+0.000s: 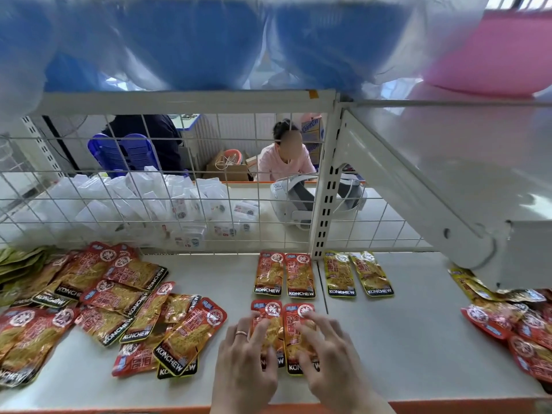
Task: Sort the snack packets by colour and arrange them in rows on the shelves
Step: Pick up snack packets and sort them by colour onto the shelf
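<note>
The left hand [245,363] and the right hand [331,360] lie flat at the front of the white shelf [403,348]. Their fingers are spread out and fairly straight, pressing down and not gripping. Under the left fingers is one red packet [266,316], and under the right fingers is a second red packet [294,339]. The two touch side by side.

Just behind them is another pair of red packets [283,274], in a neat row. Right next to that pair are two yellow packets [357,274], lined up the same way.

To the left is a messy heap of red packets [119,306], with a few green packets [18,261] at the far edge. On the right is another small heap [507,318] of red and yellow ones mixed.
</note>
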